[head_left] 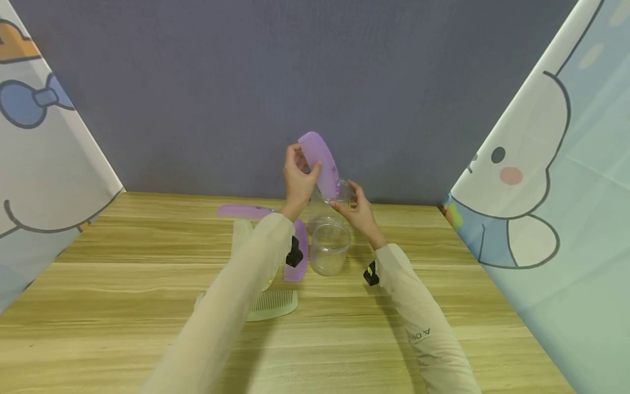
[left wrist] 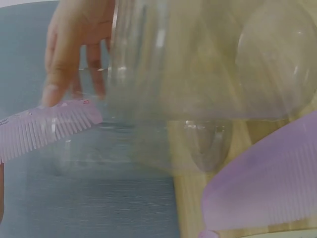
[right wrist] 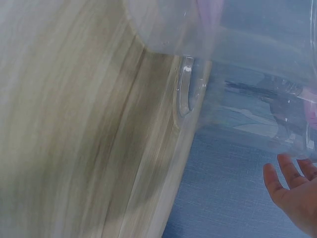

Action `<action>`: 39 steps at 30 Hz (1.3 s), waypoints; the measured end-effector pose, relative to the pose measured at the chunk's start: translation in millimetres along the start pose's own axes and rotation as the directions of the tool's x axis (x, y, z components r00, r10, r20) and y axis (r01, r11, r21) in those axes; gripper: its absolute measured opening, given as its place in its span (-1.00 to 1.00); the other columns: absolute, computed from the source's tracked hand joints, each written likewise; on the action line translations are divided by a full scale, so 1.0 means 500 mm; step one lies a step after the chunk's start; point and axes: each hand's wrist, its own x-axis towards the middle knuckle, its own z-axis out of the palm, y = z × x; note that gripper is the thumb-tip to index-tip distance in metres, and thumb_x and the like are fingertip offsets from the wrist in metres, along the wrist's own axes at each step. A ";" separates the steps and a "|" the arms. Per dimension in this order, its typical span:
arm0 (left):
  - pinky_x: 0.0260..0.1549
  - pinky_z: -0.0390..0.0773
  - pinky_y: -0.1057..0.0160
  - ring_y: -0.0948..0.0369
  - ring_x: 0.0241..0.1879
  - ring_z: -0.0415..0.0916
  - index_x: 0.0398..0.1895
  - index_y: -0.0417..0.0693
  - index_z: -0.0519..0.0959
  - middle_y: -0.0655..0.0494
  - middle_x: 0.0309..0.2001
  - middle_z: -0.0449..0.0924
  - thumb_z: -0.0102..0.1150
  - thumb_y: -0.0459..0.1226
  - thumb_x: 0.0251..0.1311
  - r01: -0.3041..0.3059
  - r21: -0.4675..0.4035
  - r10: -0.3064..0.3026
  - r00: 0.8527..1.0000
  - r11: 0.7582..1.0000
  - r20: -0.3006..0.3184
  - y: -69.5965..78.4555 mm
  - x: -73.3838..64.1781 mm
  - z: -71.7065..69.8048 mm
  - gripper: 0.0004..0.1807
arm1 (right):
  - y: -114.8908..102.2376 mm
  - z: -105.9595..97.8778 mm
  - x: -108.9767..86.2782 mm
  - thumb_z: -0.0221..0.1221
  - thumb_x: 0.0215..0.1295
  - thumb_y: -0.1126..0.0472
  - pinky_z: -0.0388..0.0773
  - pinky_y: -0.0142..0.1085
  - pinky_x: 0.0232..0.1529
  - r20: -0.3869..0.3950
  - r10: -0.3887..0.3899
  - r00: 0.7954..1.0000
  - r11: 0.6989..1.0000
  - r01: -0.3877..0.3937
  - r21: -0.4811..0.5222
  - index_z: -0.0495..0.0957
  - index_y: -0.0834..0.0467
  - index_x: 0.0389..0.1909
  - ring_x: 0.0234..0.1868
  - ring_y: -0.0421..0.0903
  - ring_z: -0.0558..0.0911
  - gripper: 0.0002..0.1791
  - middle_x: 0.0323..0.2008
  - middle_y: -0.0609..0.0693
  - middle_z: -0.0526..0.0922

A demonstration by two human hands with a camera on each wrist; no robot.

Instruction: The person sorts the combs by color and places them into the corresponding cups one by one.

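Observation:
My left hand [head_left: 299, 180] pinches a purple comb [head_left: 322, 164] between thumb and fingers. The comb tilts, its lower end at the mouth of the rear clear jar [head_left: 320, 210]. My right hand [head_left: 360, 212] holds that jar near its rim, thumb on the near side and fingers round the right side. In the left wrist view, the held comb's toothed end [left wrist: 44, 126] lies close to the right thumb. A second clear jar [head_left: 330, 251] stands just in front of the first. In the right wrist view, the right fingers [right wrist: 292, 183] show beside the clear plastic.
Left of the jars lie two more purple combs, one flat at the back [head_left: 243, 211] and one upright to view [head_left: 299, 251]. Pale green combs [head_left: 241, 232] [head_left: 273, 305] lie nearby, partly under the left sleeve. A grey panel [head_left: 315, 82] rises behind the wooden table [head_left: 344, 339].

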 end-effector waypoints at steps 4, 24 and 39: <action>-0.21 0.59 0.09 -0.12 -0.13 0.51 0.06 -0.40 0.22 -0.32 0.00 0.44 0.11 -0.58 0.04 -0.015 0.020 0.015 1.000 1.000 0.024 -0.013 -0.006 0.001 -0.52 | -0.001 0.000 -0.001 0.25 0.12 0.04 0.32 -0.03 0.21 0.000 0.004 1.000 1.000 -0.004 0.003 -0.02 0.13 0.37 0.26 0.15 0.29 -0.12 0.36 0.15 0.12; -0.28 0.63 0.21 -0.02 -0.27 0.56 0.27 0.14 0.14 -0.16 -0.14 0.41 0.11 -0.58 0.04 -0.040 0.123 0.024 0.991 0.992 0.129 -0.097 0.010 0.008 -0.24 | 0.001 -0.002 0.001 0.24 0.14 0.08 0.31 0.00 0.21 0.020 -0.001 1.000 1.000 0.001 0.028 -0.03 0.13 0.37 0.27 0.17 0.27 -0.13 0.37 0.15 0.10; -0.27 0.63 0.08 -0.14 -0.23 0.57 0.23 0.00 0.24 -0.27 -0.09 0.43 0.09 -0.46 0.15 -0.024 0.154 -0.010 0.976 0.988 0.219 -0.108 0.003 0.005 -0.44 | -0.069 -0.011 -0.025 0.19 0.18 0.22 0.23 0.15 0.21 0.045 0.002 0.999 0.999 -0.004 0.050 -0.07 0.32 0.35 0.27 0.33 0.21 -0.17 0.35 0.31 0.07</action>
